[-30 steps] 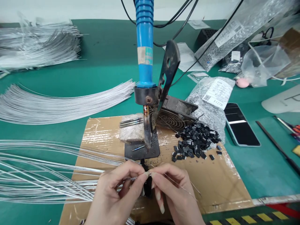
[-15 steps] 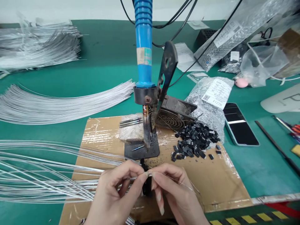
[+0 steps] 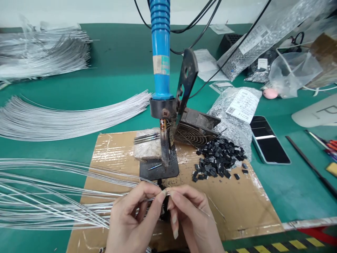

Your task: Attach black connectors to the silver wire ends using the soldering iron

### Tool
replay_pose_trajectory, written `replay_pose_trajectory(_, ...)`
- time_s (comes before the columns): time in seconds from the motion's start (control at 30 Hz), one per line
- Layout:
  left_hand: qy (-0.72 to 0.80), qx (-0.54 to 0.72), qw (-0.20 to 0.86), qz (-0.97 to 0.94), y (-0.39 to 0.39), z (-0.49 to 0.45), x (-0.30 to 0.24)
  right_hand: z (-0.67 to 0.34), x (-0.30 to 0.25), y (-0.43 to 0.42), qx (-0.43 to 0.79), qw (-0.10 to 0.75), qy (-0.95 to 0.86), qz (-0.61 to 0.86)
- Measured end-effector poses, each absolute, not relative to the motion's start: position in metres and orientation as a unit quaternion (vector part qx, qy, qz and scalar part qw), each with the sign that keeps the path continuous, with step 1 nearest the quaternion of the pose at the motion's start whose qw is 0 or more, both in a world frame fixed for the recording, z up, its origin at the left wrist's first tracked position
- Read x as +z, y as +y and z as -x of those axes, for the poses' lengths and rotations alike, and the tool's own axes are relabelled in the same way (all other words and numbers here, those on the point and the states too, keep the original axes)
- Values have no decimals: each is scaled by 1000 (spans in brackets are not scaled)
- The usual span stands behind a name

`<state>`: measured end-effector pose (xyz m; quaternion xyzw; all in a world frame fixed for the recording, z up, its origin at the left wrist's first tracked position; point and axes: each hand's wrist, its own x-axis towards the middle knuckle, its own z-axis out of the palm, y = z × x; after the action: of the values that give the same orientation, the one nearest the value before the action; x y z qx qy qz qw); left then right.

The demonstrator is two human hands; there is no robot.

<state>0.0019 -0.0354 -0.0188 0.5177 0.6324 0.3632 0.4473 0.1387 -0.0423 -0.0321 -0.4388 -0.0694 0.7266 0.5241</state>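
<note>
Silvery and slender, the wires [image 3: 92, 207] sweep in from the lower left of the frame and run to the left hand [image 3: 134, 218], at bottom centre. Its thumb and forefinger are pinched on a wire end, the remaining fingers curled below. The right hand [image 3: 193, 214], just beside it, has thumb and forefinger pressed together, apparently on a thin strand [image 3: 204, 212] that shows again over its back; the exact contact is too small to tell.

Each wire looks very light and springy, stiff enough to hold a long arc yet likely to kink if bent sharply. The smooth surface may slip, and the long free lengths could swing or tangle with their neighbours. The best hold seems a fingertip pinch close to the end, with the run behind left supported by the cardboard [image 3: 242, 196] and the green counter [image 3: 110, 84]. The tip is probably the delicate part, calling for light pressure. The metal tip [image 3: 164, 151] of the blue-handled iron [image 3: 161, 45], at centre, may be hot, so fingers are better kept below it.
</note>
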Motion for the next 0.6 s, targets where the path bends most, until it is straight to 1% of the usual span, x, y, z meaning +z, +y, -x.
replay_pose_trajectory(0.17, 633, 366, 483, -482, -34, -5, -14, -135, -33, -45, 705, 543, -72, 451)
replay_pose_trajectory(0.4, 624, 375, 537, -426, -31, -5, -11, -137, -32, -47, 659, 570, -146, 469)
replay_pose_trajectory(0.6, 636, 391, 530, -402, -25, -10, -4, -145, -34, -46, 662, 553, -196, 466)
